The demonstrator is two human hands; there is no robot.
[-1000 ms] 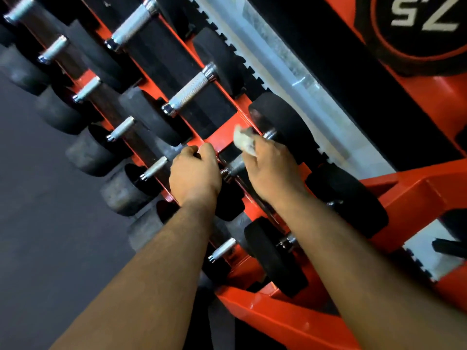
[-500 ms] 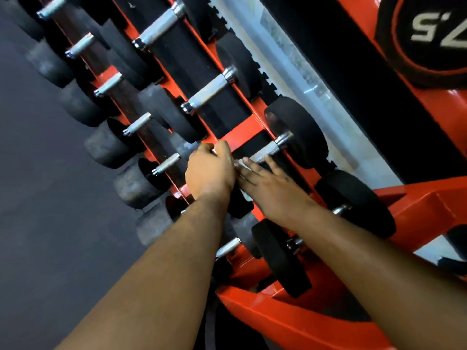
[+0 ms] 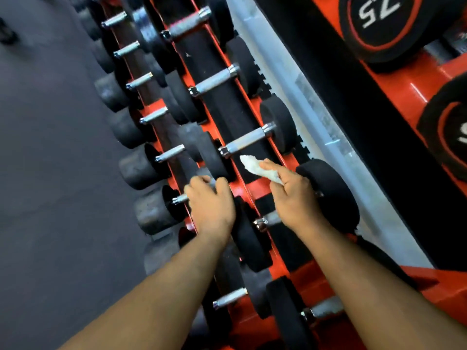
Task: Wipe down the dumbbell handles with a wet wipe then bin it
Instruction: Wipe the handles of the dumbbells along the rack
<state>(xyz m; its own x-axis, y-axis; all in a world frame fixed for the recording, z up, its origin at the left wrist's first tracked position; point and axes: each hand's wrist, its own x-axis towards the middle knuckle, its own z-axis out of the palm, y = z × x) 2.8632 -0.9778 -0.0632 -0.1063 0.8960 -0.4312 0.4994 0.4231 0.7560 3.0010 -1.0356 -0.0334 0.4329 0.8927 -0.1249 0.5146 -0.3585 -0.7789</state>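
The right hand (image 3: pixel 294 195) pinches the wet wipe (image 3: pixel 259 168), its long axis pointing up-left; the left hand (image 3: pixel 211 205) grips the rack (image 3: pixel 249 189).

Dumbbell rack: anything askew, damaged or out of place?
Nothing stands out. Dumbbells sit in even rows on the orange rack. Right hand holds the wet wipe; left hand rests on the rack.

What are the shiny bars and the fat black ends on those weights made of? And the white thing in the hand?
The bars look like metal, silvery with bright glints. The black ends look like dull rubber, matte with no shine, though that is a guess. The white thing in the right hand looks like a soft, crumpled wipe.
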